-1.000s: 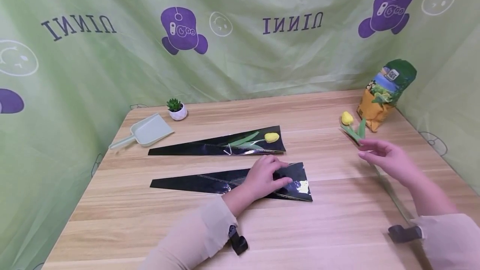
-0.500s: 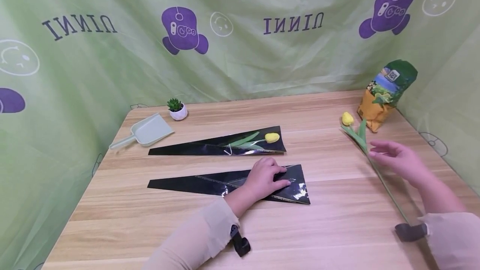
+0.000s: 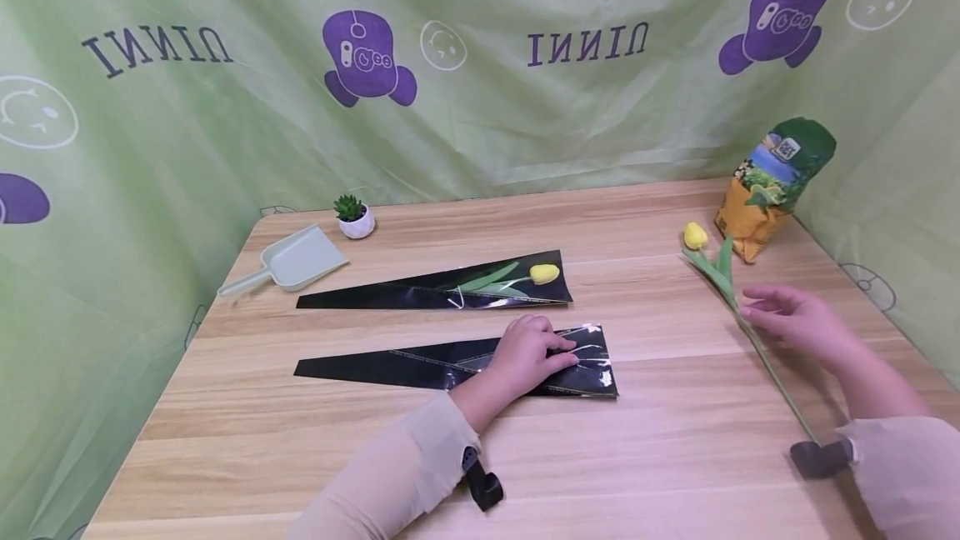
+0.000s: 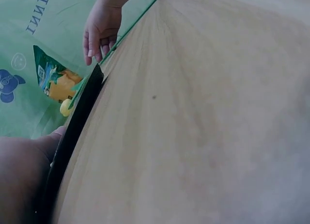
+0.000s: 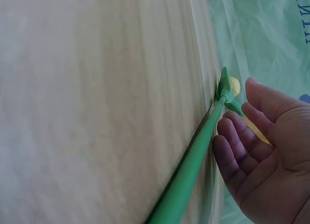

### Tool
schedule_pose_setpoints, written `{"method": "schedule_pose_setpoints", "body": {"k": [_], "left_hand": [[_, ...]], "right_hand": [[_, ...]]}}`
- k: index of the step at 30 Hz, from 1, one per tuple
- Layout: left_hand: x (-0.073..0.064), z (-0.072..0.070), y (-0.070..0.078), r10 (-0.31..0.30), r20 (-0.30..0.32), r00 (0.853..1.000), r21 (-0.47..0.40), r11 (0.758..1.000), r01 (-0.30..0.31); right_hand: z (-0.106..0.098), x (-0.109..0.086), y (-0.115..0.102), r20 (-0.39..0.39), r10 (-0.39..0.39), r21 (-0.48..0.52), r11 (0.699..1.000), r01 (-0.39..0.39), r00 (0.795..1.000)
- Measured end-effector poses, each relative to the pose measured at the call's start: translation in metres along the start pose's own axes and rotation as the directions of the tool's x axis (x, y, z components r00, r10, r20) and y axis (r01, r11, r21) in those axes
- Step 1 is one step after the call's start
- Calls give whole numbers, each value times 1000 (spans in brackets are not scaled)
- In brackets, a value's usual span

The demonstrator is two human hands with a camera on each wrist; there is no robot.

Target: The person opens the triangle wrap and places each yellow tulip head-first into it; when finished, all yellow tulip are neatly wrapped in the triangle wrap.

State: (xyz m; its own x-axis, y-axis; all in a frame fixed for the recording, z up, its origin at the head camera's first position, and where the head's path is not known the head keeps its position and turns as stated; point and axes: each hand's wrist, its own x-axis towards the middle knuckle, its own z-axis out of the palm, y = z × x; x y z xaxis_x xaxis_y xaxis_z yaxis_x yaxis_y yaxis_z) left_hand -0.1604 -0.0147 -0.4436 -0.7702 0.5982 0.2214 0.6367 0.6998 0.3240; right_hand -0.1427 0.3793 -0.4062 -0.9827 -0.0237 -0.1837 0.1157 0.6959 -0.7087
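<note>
My left hand (image 3: pixel 525 357) lies over the wide end of the nearer black flower sleeve (image 3: pixel 420 362), thumb and index finger pinching its glossy film. Creases run from the fingertips toward the sleeve's right edge. On the right, a yellow tulip (image 3: pixel 695 237) with green leaves rests on the table, its long stem (image 5: pixel 193 161) slanting toward me. Beside that stem hovers my right hand (image 3: pixel 798 325), palm turned inward and fingers loosely curved; nothing is in its grasp in the right wrist view. Behind the nearer sleeve lies a second black sleeve (image 3: pixel 375 297) with another yellow tulip (image 3: pixel 543 274) inside.
At the back left are a pale dustpan (image 3: pixel 300 258) and a small succulent in a white pot (image 3: pixel 356 224). A green and orange bag (image 3: pixel 772 190) stands at the back right, close behind the loose tulip. Green cloth (image 3: pixel 480 123) hangs around the wooden table (image 3: pixel 645 473).
My right hand has drawn back slightly to the right from the tulip's stem, which lies still now. My left thumb and finger have come closer together, and the sleeve's film has creased.
</note>
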Motion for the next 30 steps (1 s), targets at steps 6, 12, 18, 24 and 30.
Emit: {"method": "schedule_pose_setpoints", "body": {"k": [6,12,18,24,30], "left_hand": [[1,1,-1,-2,-16,1000,22,1000,2],[1,3,-4,-8,-91,996,-52,999,3],[-1,4,-7,-22,-143,990,-155,988,0],[-2,5,-7,-49,-176,983,-235,972,6],[-2,2,-6,-56,-195,979,-273,962,0]], "right_hand": [[0,3,2,15,5,-128,992,-3,1000],[1,5,0,30,10,-175,985,-4,999],[4,6,-4,38,9,-205,979,-1,999],[5,7,-6,26,41,-232,972,-34,999],[6,9,-7,7,73,-241,968,-70,997]]}}
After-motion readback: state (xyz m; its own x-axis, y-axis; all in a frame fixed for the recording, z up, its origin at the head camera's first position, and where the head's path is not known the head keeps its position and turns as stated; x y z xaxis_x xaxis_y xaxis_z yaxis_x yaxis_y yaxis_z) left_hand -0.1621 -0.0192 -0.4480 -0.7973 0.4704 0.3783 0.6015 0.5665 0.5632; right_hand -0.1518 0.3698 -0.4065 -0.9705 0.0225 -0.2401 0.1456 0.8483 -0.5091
